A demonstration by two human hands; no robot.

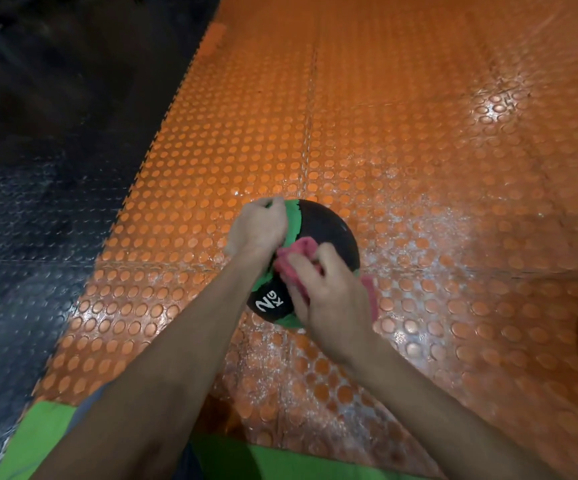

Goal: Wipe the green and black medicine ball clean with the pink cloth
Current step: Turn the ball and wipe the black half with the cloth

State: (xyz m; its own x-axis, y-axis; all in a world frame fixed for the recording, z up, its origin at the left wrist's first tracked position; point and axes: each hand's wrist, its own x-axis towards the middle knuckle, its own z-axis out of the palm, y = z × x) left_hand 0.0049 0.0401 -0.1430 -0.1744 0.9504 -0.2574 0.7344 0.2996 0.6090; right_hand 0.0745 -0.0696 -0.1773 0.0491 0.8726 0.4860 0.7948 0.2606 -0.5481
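- The medicine ball (327,226) sits on the orange studded floor mat (419,150), close in front of the person, with both hands on it
- The left hand (258,225) is cupped over the ball's upper left side, its fingers curled round a green band. It serves as the brace, and it should bear down firmly enough that the ball cannot roll on the shiny mat
- The right hand (329,292) has its fingers bunched round the pink cloth (301,249) and presses the wad against the near top of the ball. One corner of the cloth sticks out past the hand's right edge
- Short, overlapping strokes that follow the curve would likely clean best, with extra passes along the ragged seams between green and black, where grime probably lodges
- The underside and the patch under the bracing hand cannot be reached as things lie, so the ball will need part-turns between passes
- The white weight marking (269,303) on the near left face lies bare, outside the cloth, and needs its own pass
- The mat around the ball carries whitish specks, so tuck the loose corner in before it drags through them
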